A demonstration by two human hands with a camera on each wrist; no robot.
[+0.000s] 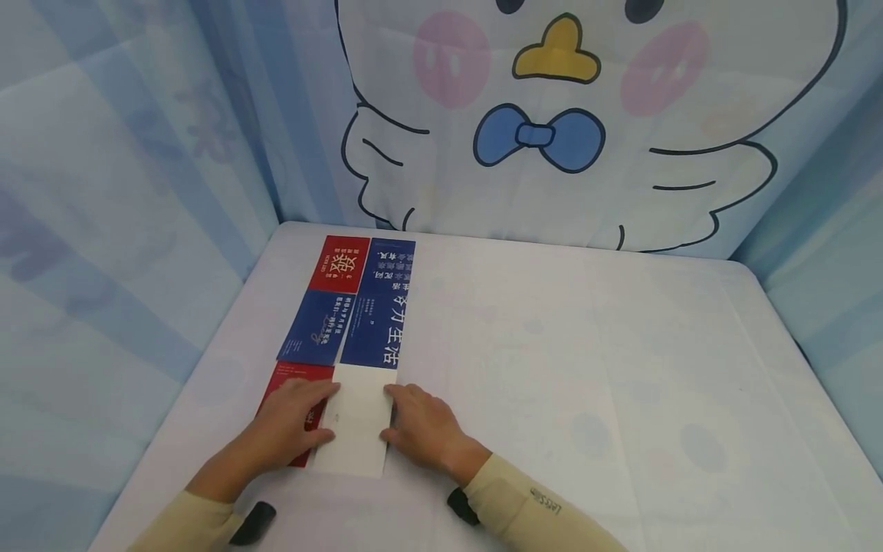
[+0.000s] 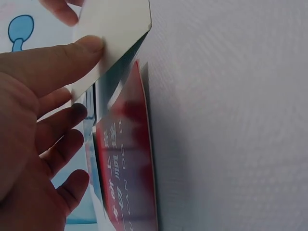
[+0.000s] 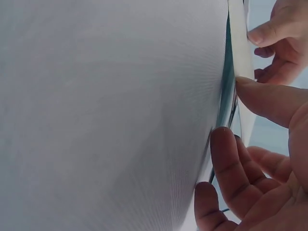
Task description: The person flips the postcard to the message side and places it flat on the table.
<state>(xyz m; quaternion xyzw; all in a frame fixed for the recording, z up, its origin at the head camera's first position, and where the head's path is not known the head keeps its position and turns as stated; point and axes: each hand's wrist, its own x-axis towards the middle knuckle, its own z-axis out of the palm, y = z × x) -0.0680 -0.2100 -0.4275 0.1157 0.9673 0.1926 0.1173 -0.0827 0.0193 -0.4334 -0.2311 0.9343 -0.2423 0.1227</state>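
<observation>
Holding a white card by opposite edges, hands loosely curled

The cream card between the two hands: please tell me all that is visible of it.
The cream card is rectangular and looks like stiff paper, its upper face plain except for a faint mark. The left hand and right hand pinch its opposite long sides, holding it at least partly off the table, right of a red card and nearer than a blue card.

We see a white table. On it, from nine to eleven o'clock, red cards and blue cards lie close together.
</observation>
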